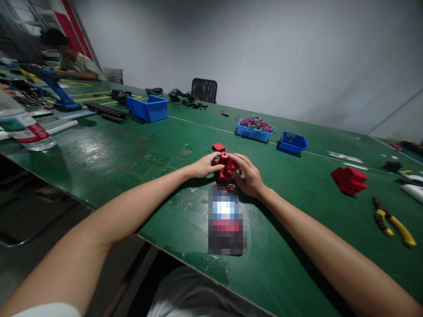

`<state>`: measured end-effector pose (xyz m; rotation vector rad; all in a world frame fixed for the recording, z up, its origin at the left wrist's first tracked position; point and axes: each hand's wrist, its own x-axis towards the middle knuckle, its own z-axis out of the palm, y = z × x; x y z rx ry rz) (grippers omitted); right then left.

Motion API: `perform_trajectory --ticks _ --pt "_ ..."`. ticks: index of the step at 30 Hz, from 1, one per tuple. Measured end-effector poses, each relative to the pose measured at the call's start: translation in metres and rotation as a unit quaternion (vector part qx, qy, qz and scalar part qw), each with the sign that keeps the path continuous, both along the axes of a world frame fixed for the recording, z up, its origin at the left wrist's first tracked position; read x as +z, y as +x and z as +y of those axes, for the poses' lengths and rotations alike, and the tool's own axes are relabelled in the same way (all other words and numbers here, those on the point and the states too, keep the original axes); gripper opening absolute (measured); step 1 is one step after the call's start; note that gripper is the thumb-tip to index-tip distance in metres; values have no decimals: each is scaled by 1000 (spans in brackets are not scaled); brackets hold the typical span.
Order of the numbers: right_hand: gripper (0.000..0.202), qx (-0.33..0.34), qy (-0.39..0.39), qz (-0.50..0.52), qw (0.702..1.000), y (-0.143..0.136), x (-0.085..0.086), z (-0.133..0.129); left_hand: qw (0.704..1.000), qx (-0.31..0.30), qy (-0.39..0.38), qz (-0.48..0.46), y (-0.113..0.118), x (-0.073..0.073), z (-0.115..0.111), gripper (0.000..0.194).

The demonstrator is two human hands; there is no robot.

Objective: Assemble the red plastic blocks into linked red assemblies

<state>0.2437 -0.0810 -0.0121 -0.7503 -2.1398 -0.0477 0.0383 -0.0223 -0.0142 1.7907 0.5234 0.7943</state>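
Observation:
Between my two hands, in the middle of the head view, are red blocks [225,175] bunched together on the green table. My left hand [205,165] grips them from the left, thumb and fingers closed on their side. From the right, my right hand [247,174] curls its fingers round a red block [231,164]. How the blocks join is partly hidden by my fingers. Just behind them lies another red block [218,147]. A phone [226,220] with a blurred screen lies in front, between my forearms.
Pliers [390,222] and a red block stack [350,180] lie at the right. Farther back stand a bin of colourful pieces [254,132], a small blue bin [292,142] and a larger blue bin [148,108]. A bottle [28,127] stands left; a person [76,64] sits beyond.

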Motion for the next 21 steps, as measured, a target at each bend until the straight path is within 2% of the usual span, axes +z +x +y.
perform_trajectory --ticks 9,15,21 --pt "49 -22 5 10 1000 -1 0 1 1000 10 1 12 0 4 -4 48" --pt "62 -35 -7 21 999 0 -2 1 1000 0 -10 6 0 2 -2 49" --pt "58 -20 44 -4 999 -1 -2 0 1000 -1 -7 1 -1 1 -1 50"
